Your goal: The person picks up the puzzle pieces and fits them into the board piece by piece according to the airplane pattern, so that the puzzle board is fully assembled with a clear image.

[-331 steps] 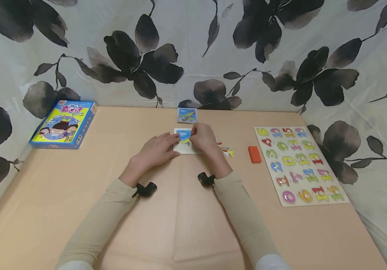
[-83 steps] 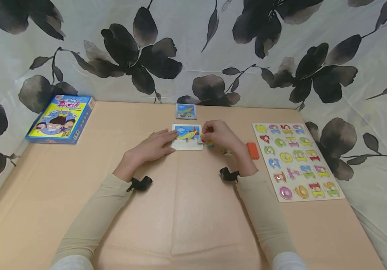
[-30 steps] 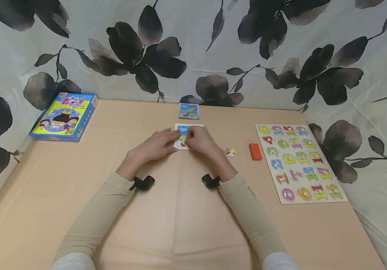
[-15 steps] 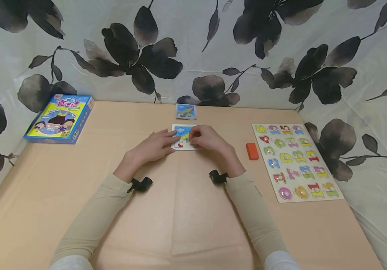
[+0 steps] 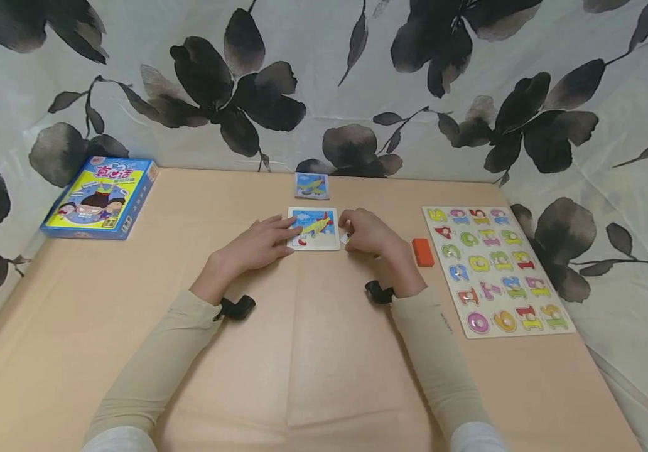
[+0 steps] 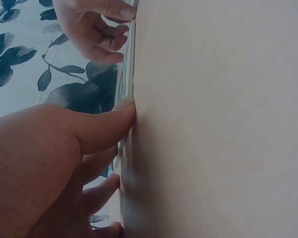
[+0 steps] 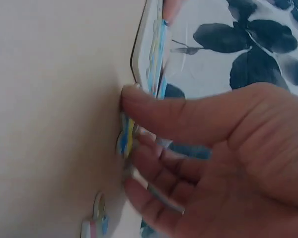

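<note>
A small jigsaw board (image 5: 329, 245) with a yellow airplane on blue sky lies mid-table, its white lower part partly bare. My left hand (image 5: 262, 243) rests with extended fingers on its left side, thumb at the lower left corner. Just off the right edge, my right hand (image 5: 370, 233) pinches a small jigsaw piece (image 7: 124, 141), blue and yellow in the right wrist view, low over the table. Another loose piece (image 7: 95, 223) lies nearby there. A red-marked piece (image 5: 302, 241) sits in the board's lower left. My right hand partly hides the loose pieces in the head view.
Behind the board lies a small airplane picture card (image 5: 311, 186). To the right are an orange block (image 5: 422, 252) and a large board of colourful shapes (image 5: 499, 270). A blue and yellow box (image 5: 100, 199) stands at the back left, before a floral cloth (image 5: 335, 81).
My right hand has moved right, from over the board to the loose pieces. Compared with 2.8 seconds ago, a red-marked piece fills the lower left. My left hand has stayed put.
</note>
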`<state>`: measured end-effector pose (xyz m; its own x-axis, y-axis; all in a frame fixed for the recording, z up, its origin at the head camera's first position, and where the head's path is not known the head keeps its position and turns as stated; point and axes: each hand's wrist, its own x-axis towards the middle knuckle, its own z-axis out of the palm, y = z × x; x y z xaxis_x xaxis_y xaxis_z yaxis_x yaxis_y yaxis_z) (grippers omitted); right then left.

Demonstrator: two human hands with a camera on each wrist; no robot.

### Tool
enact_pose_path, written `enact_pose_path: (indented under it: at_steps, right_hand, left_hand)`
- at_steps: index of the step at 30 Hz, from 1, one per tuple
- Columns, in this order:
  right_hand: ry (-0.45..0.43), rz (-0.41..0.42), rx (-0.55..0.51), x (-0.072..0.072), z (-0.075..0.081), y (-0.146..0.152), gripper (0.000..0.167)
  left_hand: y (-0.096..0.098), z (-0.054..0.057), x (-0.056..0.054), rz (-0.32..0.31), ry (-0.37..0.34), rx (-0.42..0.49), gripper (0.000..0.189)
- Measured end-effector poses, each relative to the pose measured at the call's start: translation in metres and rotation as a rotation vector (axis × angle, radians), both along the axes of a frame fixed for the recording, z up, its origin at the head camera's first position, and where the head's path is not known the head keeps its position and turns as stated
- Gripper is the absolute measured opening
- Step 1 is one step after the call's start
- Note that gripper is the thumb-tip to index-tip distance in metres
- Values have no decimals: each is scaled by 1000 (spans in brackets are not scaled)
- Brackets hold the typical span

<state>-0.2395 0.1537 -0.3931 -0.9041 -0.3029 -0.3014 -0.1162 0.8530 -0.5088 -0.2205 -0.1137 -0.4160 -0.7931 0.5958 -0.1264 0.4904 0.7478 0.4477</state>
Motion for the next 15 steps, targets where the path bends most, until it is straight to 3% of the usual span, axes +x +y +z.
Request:
enact_pose_path:
  at_steps: [9,15]
  right_hand:
    - [-70,-109,-86,4,-2,2,26]
    - [-45,-97,-124,0,-8,9,24]
  left_hand:
    - [0,0,0,-4,3,-1,56]
    - [0,-1,0,-2,0,5,56]
